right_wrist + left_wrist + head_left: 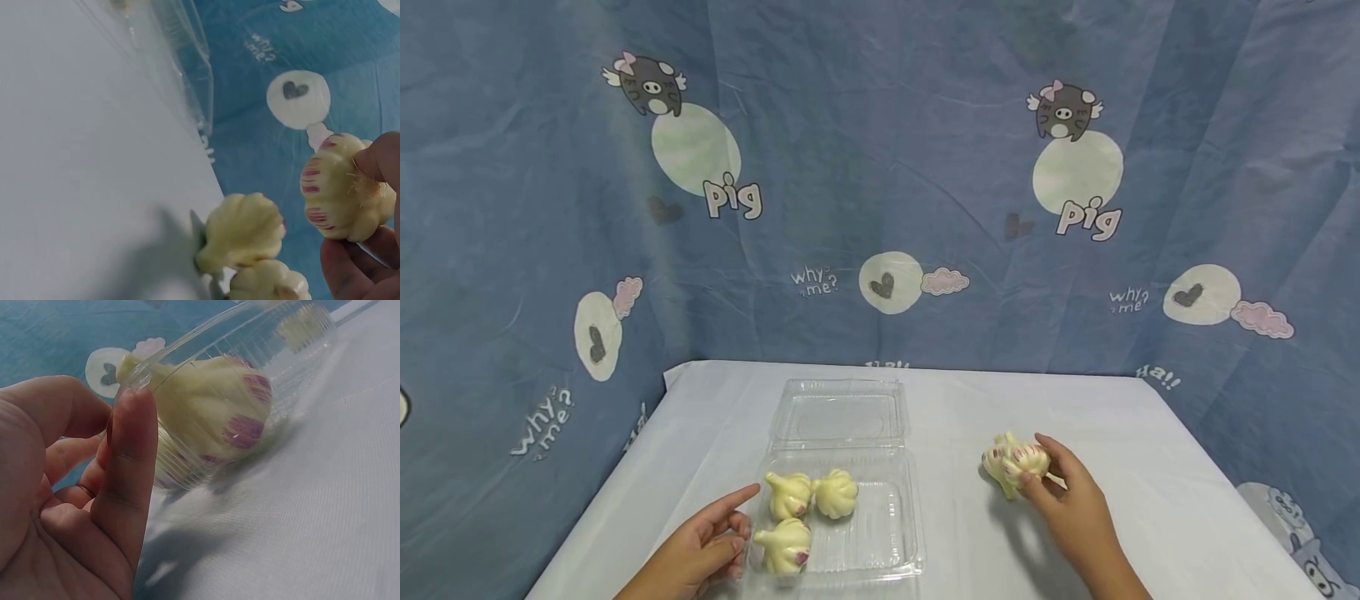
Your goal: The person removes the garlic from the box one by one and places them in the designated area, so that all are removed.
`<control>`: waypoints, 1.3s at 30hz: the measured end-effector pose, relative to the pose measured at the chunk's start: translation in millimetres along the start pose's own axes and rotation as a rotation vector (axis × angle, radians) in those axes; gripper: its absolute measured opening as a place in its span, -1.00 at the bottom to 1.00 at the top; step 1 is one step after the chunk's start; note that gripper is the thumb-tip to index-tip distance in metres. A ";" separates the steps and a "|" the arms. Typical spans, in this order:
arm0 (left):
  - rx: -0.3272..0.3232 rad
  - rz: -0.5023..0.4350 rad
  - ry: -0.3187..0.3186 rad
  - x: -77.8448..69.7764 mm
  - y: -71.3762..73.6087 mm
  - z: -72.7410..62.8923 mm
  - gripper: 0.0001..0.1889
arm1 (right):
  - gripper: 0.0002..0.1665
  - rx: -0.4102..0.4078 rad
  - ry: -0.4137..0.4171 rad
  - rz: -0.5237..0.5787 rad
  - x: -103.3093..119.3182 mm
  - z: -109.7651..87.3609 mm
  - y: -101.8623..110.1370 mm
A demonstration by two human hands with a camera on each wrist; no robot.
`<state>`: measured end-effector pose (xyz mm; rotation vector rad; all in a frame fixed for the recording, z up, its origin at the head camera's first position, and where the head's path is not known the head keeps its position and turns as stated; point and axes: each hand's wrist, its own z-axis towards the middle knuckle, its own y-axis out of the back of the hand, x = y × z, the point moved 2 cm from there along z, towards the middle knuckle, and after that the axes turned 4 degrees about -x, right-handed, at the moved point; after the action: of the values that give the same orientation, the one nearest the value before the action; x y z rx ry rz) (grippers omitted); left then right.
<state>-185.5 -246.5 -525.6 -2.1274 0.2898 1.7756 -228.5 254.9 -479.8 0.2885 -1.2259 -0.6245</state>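
Observation:
In the head view, three pale yellow garlic bulbs (786,546) sit in the left half of the clear plastic clamshell box (887,521), its lid (842,412) folded back. My left hand (703,542) is at the box's left side, index finger extended and other fingers loosely curled. A fingertip (134,412) touches the box rim in the left wrist view; no pinch is plain. To the right of the box, my right hand (1071,496) pinches a purple-streaked garlic bulb (344,187) between thumb and fingers. Two more bulbs (244,231) lie close by, partly hidden in the head view.
A white cloth (955,533) covers the table. Behind and beside it hangs a blue curtain (880,167) printed with pigs and lettering. White table surface lies between the box and my right hand.

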 end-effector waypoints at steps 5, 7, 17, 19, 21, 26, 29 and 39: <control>0.014 -0.015 -0.006 0.7 2.2 -0.2 -0.23 | -0.33 -0.017 -0.030 -0.012 -1.6 1.6 10.6; 0.017 -0.016 -0.006 0.8 2.7 0.0 -0.24 | -0.32 -0.023 -0.039 -0.028 -3.7 2.7 15.2; 0.015 -0.024 0.004 0.0 3.0 -2.0 -0.21 | -0.25 -0.081 -0.071 -0.113 -22.2 3.6 38.2; 0.012 -0.022 0.008 -0.6 2.6 -2.6 -0.20 | -0.22 -0.077 -0.102 -0.133 -26.7 3.5 42.0; 0.007 -0.018 0.014 -1.1 2.5 -2.9 -0.19 | -0.19 -0.062 -0.141 -0.152 -31.6 3.8 45.4; 0.021 -0.028 0.009 -0.7 3.6 -2.9 -0.27 | -0.12 -0.002 -0.267 -0.182 -41.8 5.3 52.0; 0.026 -0.030 0.007 -0.3 4.4 -2.9 -0.31 | -0.10 0.027 -0.324 -0.184 -46.4 5.8 53.0; 0.006 -0.006 0.015 -0.3 2.2 -0.9 -0.28 | -0.12 0.068 -0.369 -0.188 -63.9 7.9 51.7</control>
<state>-185.5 -248.9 -525.5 -2.1358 0.2919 1.7539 -233.7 334.7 -500.2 0.3582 -1.5884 -0.8245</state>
